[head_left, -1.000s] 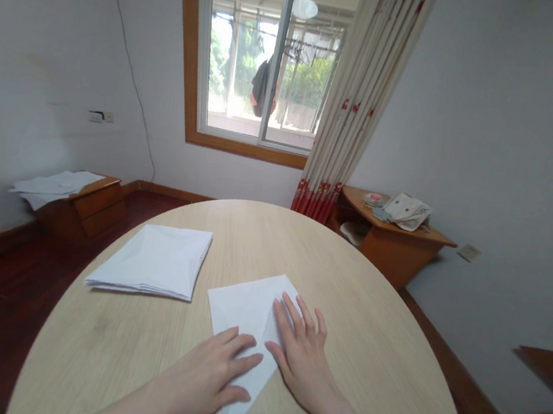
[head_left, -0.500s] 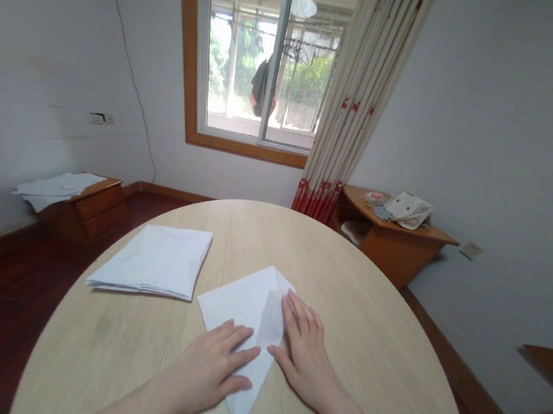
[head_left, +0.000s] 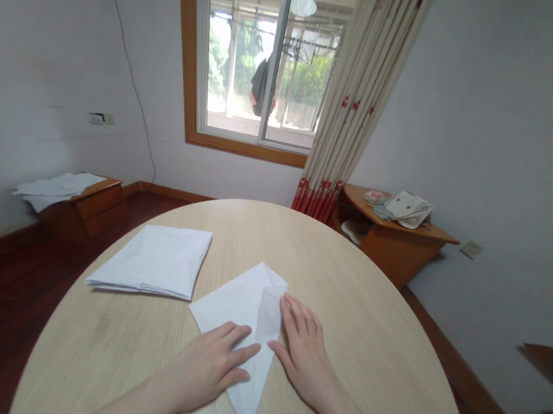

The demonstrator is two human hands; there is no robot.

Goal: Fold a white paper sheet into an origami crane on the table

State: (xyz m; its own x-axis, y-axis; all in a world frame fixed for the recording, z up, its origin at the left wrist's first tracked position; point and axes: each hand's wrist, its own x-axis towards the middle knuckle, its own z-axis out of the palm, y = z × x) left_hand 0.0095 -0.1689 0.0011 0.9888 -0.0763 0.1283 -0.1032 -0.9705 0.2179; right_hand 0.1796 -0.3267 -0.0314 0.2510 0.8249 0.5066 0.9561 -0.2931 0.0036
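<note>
**Both hands lying flat on folded paper, bottom centre of frame**
I see the left hand open, fingers resting on the lower left of the white paper sheet; the right hand is open too, lying along the sheet's right edge beside a folded flap. Nothing gripped. The sheet lies on the round wooden table, its point towards the bottom of the frame, with a stack of folded paper just to its left.
</note>
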